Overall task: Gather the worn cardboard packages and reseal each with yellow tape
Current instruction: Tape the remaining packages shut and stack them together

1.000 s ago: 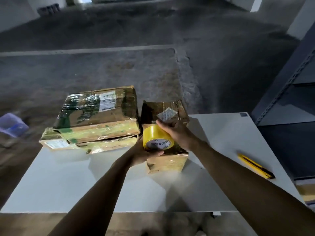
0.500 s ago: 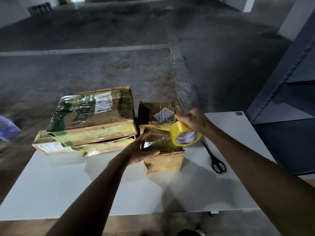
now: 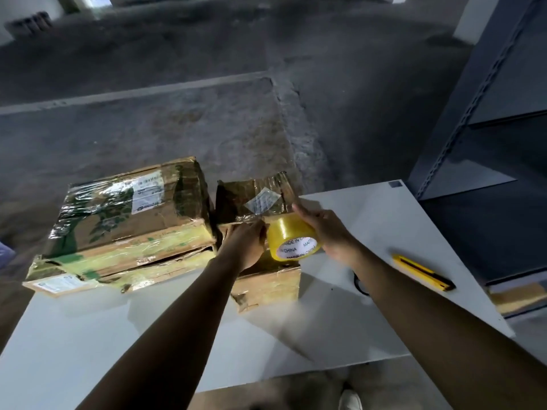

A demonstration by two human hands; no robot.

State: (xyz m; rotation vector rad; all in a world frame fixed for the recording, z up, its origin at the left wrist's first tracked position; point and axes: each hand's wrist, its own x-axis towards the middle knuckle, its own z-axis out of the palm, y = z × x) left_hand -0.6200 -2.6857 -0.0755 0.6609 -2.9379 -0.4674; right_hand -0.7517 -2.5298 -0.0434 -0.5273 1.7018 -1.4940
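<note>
A small worn cardboard box stands at the middle of the white table. Behind it stands another small package with a torn label. My right hand grips a roll of yellow tape on top of the front box. My left hand presses on that box's top right beside the roll; whether it pinches the tape's end I cannot tell. To the left, a large battered box wrapped in shiny film lies on a flatter box.
A yellow utility knife lies on the table at the right. A black scissor handle shows behind my right forearm. A grey metal shelf stands to the right. Concrete floor lies beyond the table.
My right hand brought the tape roll back from the box's right edge onto its top. My left hand slid up from the box's near side to its top, next to the roll.
</note>
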